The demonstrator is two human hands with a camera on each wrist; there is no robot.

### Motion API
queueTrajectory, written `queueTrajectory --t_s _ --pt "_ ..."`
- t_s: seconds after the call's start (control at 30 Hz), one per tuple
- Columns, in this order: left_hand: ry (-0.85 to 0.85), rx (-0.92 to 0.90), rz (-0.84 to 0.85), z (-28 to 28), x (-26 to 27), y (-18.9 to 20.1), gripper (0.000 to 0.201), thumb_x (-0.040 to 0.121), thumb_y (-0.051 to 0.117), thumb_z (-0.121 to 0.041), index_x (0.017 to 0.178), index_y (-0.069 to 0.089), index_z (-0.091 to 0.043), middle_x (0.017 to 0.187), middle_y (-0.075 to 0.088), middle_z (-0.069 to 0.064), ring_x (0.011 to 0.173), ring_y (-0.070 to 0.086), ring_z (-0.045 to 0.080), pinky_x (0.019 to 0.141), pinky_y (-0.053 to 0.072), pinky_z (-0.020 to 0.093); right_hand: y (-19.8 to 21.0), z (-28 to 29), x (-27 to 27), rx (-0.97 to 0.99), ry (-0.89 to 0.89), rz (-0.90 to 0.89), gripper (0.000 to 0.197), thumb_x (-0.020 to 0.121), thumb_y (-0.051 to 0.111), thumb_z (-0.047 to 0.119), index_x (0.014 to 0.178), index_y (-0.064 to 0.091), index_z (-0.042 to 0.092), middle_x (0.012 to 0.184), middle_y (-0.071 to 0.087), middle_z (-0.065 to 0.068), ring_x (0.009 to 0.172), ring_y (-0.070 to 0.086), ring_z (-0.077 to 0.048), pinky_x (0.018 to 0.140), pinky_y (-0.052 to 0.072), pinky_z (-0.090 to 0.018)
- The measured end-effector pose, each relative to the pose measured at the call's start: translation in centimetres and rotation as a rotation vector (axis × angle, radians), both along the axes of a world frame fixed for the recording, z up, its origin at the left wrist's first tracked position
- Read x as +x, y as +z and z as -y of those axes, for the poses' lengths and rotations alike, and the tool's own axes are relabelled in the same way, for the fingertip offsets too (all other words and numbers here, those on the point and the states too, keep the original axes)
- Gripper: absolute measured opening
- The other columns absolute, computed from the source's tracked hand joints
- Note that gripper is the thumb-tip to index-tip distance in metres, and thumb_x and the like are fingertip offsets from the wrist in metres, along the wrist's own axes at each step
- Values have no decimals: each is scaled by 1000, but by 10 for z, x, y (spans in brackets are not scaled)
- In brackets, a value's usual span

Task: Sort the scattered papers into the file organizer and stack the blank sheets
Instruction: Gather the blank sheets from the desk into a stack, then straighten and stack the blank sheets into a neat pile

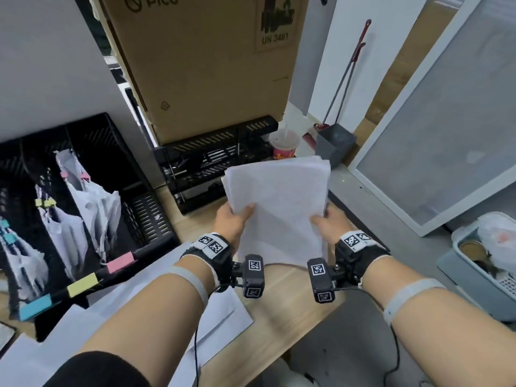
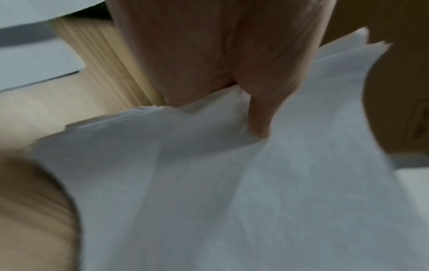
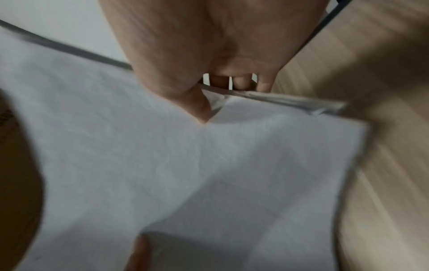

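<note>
A stack of blank white sheets (image 1: 276, 202) stands tilted above the wooden desk, held by both hands. My left hand (image 1: 234, 219) grips its left edge, thumb on the top sheet (image 2: 232, 174). My right hand (image 1: 324, 222) grips the right edge, thumb on the face of the stack (image 3: 185, 165) and fingers behind it. The black file organizer (image 1: 92, 196) stands at the left with clipped papers in its slots and blue, yellow and pink labels on its front bar. More white sheets (image 1: 220, 311) lie on the desk under my left forearm.
A black mesh tray (image 1: 220, 160) sits behind the stack, under a large cardboard box (image 1: 206, 65). A cup (image 1: 284, 143) stands beside it. A grey dustpan (image 1: 335, 143), a white framed panel (image 1: 446, 152) and a bin (image 1: 485, 261) lie to the right, off the desk.
</note>
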State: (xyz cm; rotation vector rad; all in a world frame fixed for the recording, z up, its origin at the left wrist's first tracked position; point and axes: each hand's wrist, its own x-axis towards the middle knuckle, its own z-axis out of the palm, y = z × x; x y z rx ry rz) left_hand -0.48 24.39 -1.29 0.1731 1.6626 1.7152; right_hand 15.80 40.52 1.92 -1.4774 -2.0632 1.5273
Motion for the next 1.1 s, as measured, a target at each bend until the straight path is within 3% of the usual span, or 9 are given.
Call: queueTrajectory --t_s 0.1,0.27,0.4,0.5,0.6,0.73,0.87,1.0,1.1 --pt "-41 -86 122 -7 -2 -5 33 94 58 2 127 57 -5 123 68 16 102 67 34 92 53 46 -8 -28 -9 70 139 152 36 87 50 10 121 61 15 108 65 -4 96 60 -25 85 45 -29" --pt "-55 -269 169 25 -7 -23 45 93 62 -6 136 53 -15 124 64 12 101 62 23 84 47 37 -28 -36 -28 204 157 460 44 83 51 13 127 50 15 121 60 -15 112 58 -38 95 47 -38" --pt "42 -284 173 82 -14 -17 27 95 62 -10 122 62 -13 118 70 9 105 69 24 92 50 36 -50 7 -69 80 344 307 26 84 54 8 107 54 20 115 65 -17 93 62 -32 85 51 -38" --pt "217 -243 190 138 -12 -8 18 93 66 -7 111 64 -10 103 71 11 94 70 27 98 52 40 -73 63 -98 -85 639 338 27 85 55 10 111 58 17 102 64 -8 85 62 -27 74 51 -32" --pt "438 -246 200 202 -5 -2 4 95 63 -11 99 65 -9 91 69 9 81 68 25 89 55 39 -90 122 -111 -182 755 419 44 83 60 22 125 51 17 104 60 -9 93 62 -29 82 52 -35" --pt "750 -380 139 289 6 -5 8 96 60 -14 92 66 -10 80 64 8 66 60 19 65 52 29 -88 176 -115 168 720 427 37 82 61 26 116 52 14 119 54 -11 108 57 -32 88 47 -34" --pt "797 -751 107 380 14 -33 12 88 62 -16 93 73 -11 104 70 19 95 67 32 87 54 36 -79 238 -119 60 844 120 6 87 59 16 86 65 17 90 70 -2 88 67 -27 78 55 -34" --pt "629 -1109 327 457 22 -82 68 66 52 -35 134 51 -33 141 44 16 118 56 40 106 45 48 -83 305 -121 -37 1039 230 34 84 66 28 115 57 20 108 63 2 93 63 -21 82 49 -33" --pt "432 -1195 410 473 36 -61 81 78 49 -31 154 21 -35 155 18 16 134 40 44 113 34 53 -94 346 -120 -91 1042 336 53 83 66 31 129 46 15 115 62 -3 100 68 -24 88 53 -38"
